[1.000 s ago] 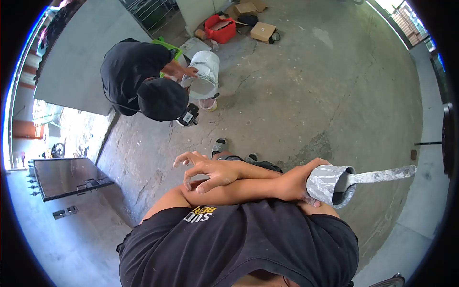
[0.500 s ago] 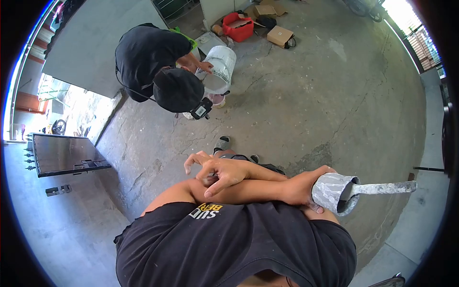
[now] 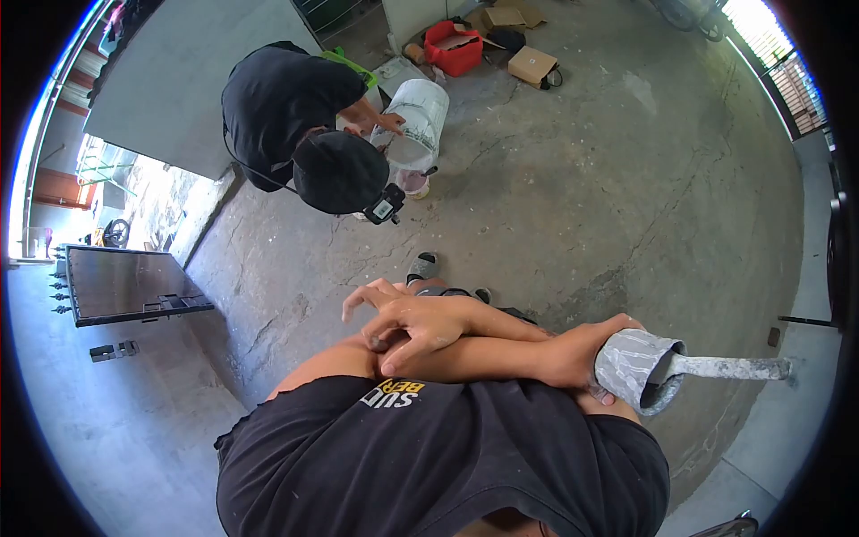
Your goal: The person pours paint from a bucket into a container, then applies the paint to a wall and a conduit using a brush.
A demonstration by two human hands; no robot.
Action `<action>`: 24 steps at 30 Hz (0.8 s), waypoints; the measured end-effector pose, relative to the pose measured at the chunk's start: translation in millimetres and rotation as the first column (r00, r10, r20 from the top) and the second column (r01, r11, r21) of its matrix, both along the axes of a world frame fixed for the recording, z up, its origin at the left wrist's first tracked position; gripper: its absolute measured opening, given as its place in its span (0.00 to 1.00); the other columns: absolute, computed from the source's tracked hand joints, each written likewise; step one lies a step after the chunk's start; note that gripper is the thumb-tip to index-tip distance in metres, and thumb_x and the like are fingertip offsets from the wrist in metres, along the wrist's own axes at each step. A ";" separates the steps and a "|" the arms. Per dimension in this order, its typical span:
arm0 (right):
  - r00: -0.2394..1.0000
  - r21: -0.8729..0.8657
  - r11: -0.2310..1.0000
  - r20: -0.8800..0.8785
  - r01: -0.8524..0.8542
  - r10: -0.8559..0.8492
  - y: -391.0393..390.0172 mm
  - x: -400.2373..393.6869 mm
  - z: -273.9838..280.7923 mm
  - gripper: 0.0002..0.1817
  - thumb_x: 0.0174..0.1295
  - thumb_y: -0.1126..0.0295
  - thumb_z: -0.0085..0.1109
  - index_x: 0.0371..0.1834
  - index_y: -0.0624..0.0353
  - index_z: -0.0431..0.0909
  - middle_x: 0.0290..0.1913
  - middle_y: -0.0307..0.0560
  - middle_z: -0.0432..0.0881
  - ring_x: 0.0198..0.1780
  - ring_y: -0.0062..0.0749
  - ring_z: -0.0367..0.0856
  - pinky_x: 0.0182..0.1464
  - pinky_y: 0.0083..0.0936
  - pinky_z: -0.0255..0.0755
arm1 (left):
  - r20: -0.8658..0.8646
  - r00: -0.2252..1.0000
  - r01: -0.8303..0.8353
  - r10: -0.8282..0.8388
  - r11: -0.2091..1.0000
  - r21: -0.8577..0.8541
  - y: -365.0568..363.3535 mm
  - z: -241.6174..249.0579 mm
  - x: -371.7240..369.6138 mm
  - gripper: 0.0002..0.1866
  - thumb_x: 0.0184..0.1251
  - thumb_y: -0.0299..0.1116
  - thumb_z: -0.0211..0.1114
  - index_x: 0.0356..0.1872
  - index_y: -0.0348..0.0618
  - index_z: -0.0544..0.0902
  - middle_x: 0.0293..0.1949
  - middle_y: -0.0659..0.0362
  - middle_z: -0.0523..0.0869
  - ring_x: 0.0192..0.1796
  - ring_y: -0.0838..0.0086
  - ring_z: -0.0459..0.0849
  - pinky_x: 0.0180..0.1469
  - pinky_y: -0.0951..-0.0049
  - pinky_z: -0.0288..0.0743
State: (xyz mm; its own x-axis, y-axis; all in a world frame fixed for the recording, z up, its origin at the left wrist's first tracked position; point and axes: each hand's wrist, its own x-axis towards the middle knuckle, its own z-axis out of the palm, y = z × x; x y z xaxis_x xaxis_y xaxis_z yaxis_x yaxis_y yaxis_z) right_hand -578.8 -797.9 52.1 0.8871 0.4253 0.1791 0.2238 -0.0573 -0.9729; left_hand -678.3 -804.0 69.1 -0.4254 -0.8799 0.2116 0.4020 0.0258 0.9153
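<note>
My arms are crossed in front of my dark T-shirt (image 3: 501, 447). My left hand (image 3: 601, 367), reaching over to the right, is wrapped around a grey cup-like container (image 3: 631, 365) smeared with whitish paste. A paste-coated tool handle (image 3: 734, 367) sticks out of its mouth; the tool's other end is hidden inside. On the left side, my right hand (image 3: 407, 329) lies over my left arm near the elbow, fingers loosely bent and apart, with nothing visible in them. Whitish smudges mark its skin.
Ahead, a co-worker (image 3: 291, 116) in a dark shirt and cap bends over a tilted white bucket (image 3: 425, 107), one hand at its mouth. A smaller pail (image 3: 412, 183) stands below. Beyond are a red tub (image 3: 454, 49) and a cardboard box (image 3: 533, 65). A metal gate (image 3: 134, 282) stands left.
The whole view has shifted slightly. My crossed arms and the container stay nearly in the same pose, and the co-worker's hand remains at the bucket.
</note>
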 end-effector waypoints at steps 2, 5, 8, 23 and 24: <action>0.997 -0.115 0.992 0.059 -0.052 0.059 -0.4 0.5 2.7 0.23 0.52 0.45 0.73 0.35 0.53 0.83 0.73 0.51 0.63 0.71 0.52 0.58 0.66 0.57 0.53 | -0.023 1.000 -0.017 0.017 1.000 -0.005 3.1 -6.3 -7.0 0.51 0.48 0.35 0.87 0.72 0.43 0.63 0.65 0.49 0.80 0.70 0.58 0.77 0.71 0.60 0.69; 0.997 -0.060 0.998 0.081 0.010 -0.005 -3.9 -0.3 -5.6 0.23 0.50 0.46 0.75 0.35 0.52 0.82 0.72 0.51 0.64 0.70 0.52 0.59 0.65 0.56 0.53 | -0.028 0.999 -0.037 0.036 0.999 -0.026 -0.9 -8.1 -5.3 0.50 0.48 0.35 0.87 0.71 0.42 0.64 0.64 0.49 0.80 0.70 0.59 0.78 0.71 0.61 0.69; 0.987 -0.026 0.990 0.073 0.142 -0.140 -1.0 -3.8 -2.7 0.22 0.51 0.45 0.74 0.36 0.51 0.82 0.71 0.50 0.64 0.69 0.51 0.60 0.65 0.55 0.54 | -0.008 1.000 -0.019 0.019 1.000 -0.024 0.0 -5.1 -2.2 0.50 0.50 0.35 0.87 0.72 0.41 0.63 0.64 0.50 0.80 0.69 0.60 0.78 0.70 0.63 0.69; 0.990 -0.059 0.992 0.089 0.111 -0.105 -4.3 1.5 -1.6 0.20 0.51 0.51 0.74 0.21 0.53 0.77 0.66 0.47 0.69 0.68 0.50 0.61 0.66 0.52 0.54 | -0.009 1.000 -0.021 0.021 1.000 -0.013 -2.2 0.2 2.3 0.51 0.46 0.38 0.88 0.71 0.43 0.64 0.64 0.48 0.81 0.70 0.57 0.78 0.71 0.60 0.69; 0.990 -0.060 0.992 0.089 0.112 -0.106 -2.8 1.0 -1.1 0.20 0.51 0.51 0.74 0.21 0.53 0.77 0.66 0.47 0.69 0.68 0.50 0.61 0.66 0.52 0.54 | -0.022 1.000 -0.016 0.016 1.000 -0.003 -1.7 0.6 2.0 0.51 0.47 0.38 0.88 0.71 0.43 0.65 0.64 0.48 0.81 0.70 0.57 0.78 0.71 0.60 0.69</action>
State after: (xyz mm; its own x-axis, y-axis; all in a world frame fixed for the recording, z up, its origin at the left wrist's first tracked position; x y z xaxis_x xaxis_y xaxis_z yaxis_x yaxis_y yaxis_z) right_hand -577.8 -800.6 51.0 0.9115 0.3402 0.2312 0.2947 -0.1480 -0.9441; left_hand -676.3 -805.7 69.7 -0.4060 -0.8860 0.2240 0.4219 0.0357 0.9059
